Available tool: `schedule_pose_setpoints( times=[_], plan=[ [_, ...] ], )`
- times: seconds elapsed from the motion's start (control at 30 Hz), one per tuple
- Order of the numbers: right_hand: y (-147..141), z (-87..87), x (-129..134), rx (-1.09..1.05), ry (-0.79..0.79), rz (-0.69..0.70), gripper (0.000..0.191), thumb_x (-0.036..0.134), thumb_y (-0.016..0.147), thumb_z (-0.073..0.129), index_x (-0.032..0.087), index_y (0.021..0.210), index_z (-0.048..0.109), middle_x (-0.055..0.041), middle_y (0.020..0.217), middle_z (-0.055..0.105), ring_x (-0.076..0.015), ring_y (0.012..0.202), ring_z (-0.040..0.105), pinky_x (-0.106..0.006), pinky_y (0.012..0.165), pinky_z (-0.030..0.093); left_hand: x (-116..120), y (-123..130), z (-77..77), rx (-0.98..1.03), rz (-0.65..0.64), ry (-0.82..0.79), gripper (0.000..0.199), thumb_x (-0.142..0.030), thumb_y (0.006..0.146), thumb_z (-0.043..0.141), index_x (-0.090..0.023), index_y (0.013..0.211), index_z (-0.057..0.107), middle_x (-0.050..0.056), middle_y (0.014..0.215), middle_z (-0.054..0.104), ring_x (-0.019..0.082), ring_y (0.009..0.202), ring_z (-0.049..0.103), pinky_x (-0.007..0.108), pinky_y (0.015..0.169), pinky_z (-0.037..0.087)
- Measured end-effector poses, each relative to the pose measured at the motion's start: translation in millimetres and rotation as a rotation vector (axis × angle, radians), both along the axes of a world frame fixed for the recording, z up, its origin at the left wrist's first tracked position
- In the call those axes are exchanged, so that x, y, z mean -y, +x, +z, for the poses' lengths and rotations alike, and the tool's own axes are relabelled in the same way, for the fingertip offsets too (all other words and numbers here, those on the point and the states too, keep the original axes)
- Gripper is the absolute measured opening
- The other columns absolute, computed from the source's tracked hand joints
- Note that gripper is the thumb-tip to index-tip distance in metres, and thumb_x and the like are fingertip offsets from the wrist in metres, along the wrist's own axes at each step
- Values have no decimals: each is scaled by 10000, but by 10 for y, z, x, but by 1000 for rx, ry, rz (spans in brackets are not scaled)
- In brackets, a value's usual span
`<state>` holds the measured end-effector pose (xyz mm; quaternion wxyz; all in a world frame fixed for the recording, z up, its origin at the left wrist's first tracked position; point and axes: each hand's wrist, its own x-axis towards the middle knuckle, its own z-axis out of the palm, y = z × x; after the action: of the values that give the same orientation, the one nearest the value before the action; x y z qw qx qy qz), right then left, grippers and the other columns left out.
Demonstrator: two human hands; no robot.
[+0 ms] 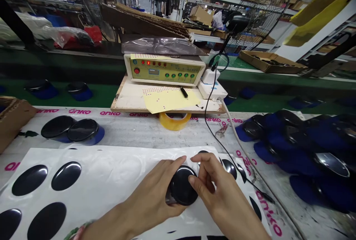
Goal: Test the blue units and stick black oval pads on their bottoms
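Our left hand point(158, 186) clasps a black-topped piece point(182, 188) over a white sheet point(101, 186). Our right hand point(213, 180) touches it with the thumb, grip unclear.

"What is the person wearing?"
"A band point(77, 232) at the near end of the left forearm point(114, 217), green on one part, pink on the part toward the hand."
"Cloth?"
"It looks puckered, but the picture's lower edge cuts it off, so I can't tell."
"And the right forearm point(241, 214)?"
"Bare where it shows. Both hands are bare too, with slim fingers point(206, 157) and rounded tips."
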<state>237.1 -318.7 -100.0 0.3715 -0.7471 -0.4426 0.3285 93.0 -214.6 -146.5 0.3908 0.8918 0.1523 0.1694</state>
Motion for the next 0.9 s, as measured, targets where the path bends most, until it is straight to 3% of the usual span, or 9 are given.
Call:
schedule_pose_setpoints(
  times=[0.07, 0.17, 0.27, 0.33, 0.47, 0.57, 0.7, 0.8, 0.9],
  plan=[
    [164, 14, -5, 33, -76, 72, 142, 282, 869, 495, 258, 1003, 455, 92, 550, 365, -125, 504, 405, -226, 485, 313, -8, 2, 6, 13, -22, 63, 895, -102, 710, 667, -305, 1409, 146, 56, 1175, 502, 209, 1076, 512, 354, 923, 490],
    [446, -12, 42, 211, -74, -30, 150, 370, 868, 536, 240, 931, 498, 75, 558, 431, -132, 512, 443, -241, 491, 349, 46, -2, -19, 14, -60, 208, 794, -80, 731, 625, -301, 1397, 253, 88, 1184, 449, 233, 1087, 497, 372, 905, 506],
    [643, -128, 117, 421, 19, 80, 170, 327, 837, 599, 240, 977, 561, -30, 954, 617, -194, 882, 586, -307, 752, 474, 151, -45, -43, 7, -99, 357, 726, -71, 743, 601, -311, 1372, 328, 111, 1253, 392, 263, 1123, 483, 386, 893, 520],
    [713, -248, 144, 537, 74, 238, 223, 235, 807, 621, 247, 1028, 587, -55, 1187, 575, -236, 1117, 522, -368, 919, 445, 122, -97, 13, 3, -82, 410, 722, -108, 741, 604, -327, 1372, 330, 112, 1300, 365, 285, 1152, 478, 380, 881, 532],
    [787, -436, 105, 758, 133, 369, 219, 145, 818, 542, 230, 1005, 620, -73, 1124, 636, -252, 1038, 598, -398, 845, 524, -536, -241, 464, -72, 318, 368, 581, -263, 826, 548, -345, 1365, 346, 98, 1307, 365, 237, 1025, 593, 334, 826, 545],
    [790, -446, 45, 945, 179, 435, 207, 119, 768, 544, 211, 921, 648, -81, 1014, 680, -259, 897, 658, -380, 712, 578, -1364, -378, 902, -238, 701, 434, 507, -401, 846, 532, -171, 1291, 456, 108, 1147, 465, 228, 823, 646, 390, 774, 531],
    [719, -389, 7, 1223, 293, 484, 265, 78, 715, 498, 165, 897, 670, -95, 904, 709, -260, 762, 683, -375, 608, 597, -2043, -462, 1074, -246, 752, 481, 440, -346, 899, 401, -18, 1180, 486, 30, 997, 530, 173, 832, 637, 322, 822, 479],
    [679, -371, 0, 1368, 361, 492, 308, 57, 707, 457, 143, 898, 683, -101, 869, 718, -247, 709, 686, -356, 574, 596, -2085, -462, 987, -254, 707, 512, 465, -376, 904, 366, 15, 1117, 501, 17, 939, 577, 165, 834, 640, 273, 793, 475],
    [682, -368, -8, 1402, 408, 495, 326, 53, 718, 422, 148, 884, 685, -95, 836, 721, -229, 668, 685, -329, 538, 587, -1956, -604, 926, -294, 663, 559, 458, -408, 887, 388, -8, 1032, 556, 48, 884, 626, 220, 829, 653, 372, 812, 482]
  ],
)
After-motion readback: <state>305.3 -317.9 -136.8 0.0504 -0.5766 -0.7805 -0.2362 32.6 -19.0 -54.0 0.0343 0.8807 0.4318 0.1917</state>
